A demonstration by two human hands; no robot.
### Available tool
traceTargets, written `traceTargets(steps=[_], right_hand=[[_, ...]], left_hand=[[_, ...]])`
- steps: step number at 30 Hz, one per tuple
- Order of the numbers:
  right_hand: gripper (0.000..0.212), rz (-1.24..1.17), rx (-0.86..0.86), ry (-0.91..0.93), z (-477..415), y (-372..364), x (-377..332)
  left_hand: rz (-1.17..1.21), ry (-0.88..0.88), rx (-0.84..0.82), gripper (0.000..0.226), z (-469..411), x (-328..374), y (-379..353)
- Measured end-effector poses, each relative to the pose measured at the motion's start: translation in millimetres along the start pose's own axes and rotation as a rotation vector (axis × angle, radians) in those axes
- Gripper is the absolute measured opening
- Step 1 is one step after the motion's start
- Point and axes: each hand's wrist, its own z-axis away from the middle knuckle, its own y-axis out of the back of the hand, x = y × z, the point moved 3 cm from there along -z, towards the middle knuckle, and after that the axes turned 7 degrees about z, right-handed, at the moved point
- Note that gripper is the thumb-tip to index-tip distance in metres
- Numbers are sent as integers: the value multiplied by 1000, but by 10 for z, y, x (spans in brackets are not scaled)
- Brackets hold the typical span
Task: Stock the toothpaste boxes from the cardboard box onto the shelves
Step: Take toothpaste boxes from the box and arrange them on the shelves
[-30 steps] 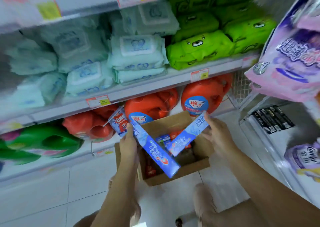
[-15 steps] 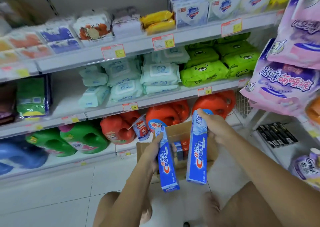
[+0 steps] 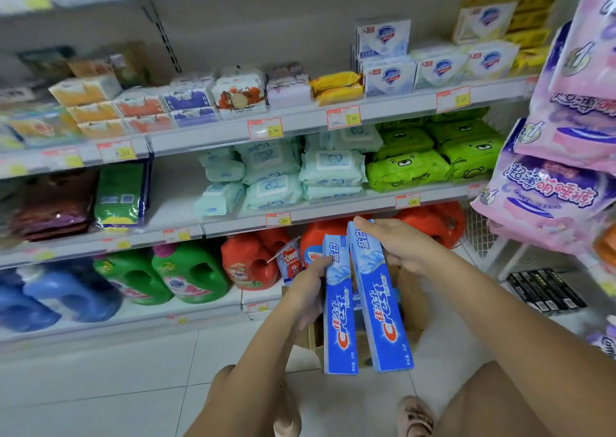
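Barely visible behind the cartons: cardboard box (image 3: 415,303), contents hidden. Gripped from 9 o'clock by left hand (image 3: 306,290), left Crest toothpaste box (image 3: 340,323). Held near its top from 2 o'clock by right hand (image 3: 400,246), right Crest toothpaste box (image 3: 380,303). Both upright, side by side.

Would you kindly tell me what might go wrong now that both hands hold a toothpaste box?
The left hand and right hand each grip only the upper part of a long toothpaste box, so one may slip. The shelves in view hold soap, wipes and detergent, so misplacement is possible.
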Motion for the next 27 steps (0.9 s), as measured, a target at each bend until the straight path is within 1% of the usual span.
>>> traceTargets(steps=[1,3,5,7,10,11,14,16,17,18,19,20,21,22,23,25,27], right_hand=[[49,7,-6,6,36,-41,-34],[40,8,-20,14,33,-112,-47],[42,-1,-2,27,39,-168,-42],[47,49,57,59,43,-191,-35],[55,125,147,138,109,-221,-104],[52,106,154,158,134,-231,-143],[43,53,179,184,185,-245,-230],[46,97,220,219,201,-227,-253],[49,109,215,226,225,-211,-273],[53,108,164,225,249,-200,-309],[52,105,85,220,270,-186,-358],[44,106,-7,230,316,-183,-440],[36,108,-85,242,352,-171,-529],[31,90,-128,251,377,-157,-624],[29,46,-133,241,397,-154,-713],[26,-59,-94,204,377,-190,-857],[20,-115,-52,175,367,-259,-1019]], left_hand=[[-20,-7,-23,28,30,11,-7],[-64,-28,-62,28,70,18,-9],[-91,-48,-94,29,121,28,-29],[-120,-85,-111,34,153,33,-42],[-212,-129,-178,54,243,91,-97],[-259,-137,-199,59,273,119,-114],[-346,-141,-227,55,341,238,-173],[-412,-155,-205,68,373,323,-232],[-455,-155,-200,72,393,369,-257],[-483,-153,-215,64,420,426,-287],[-502,-150,-237,46,447,493,-306],[-513,-131,-259,29,478,562,-321],[-513,-113,-275,21,524,645,-341],[-514,-114,-289,20,585,732,-365],[-511,-120,-294,21,642,812,-386],[-485,-118,-275,19,738,962,-427],[-474,-110,-226,23,852,1099,-451]])
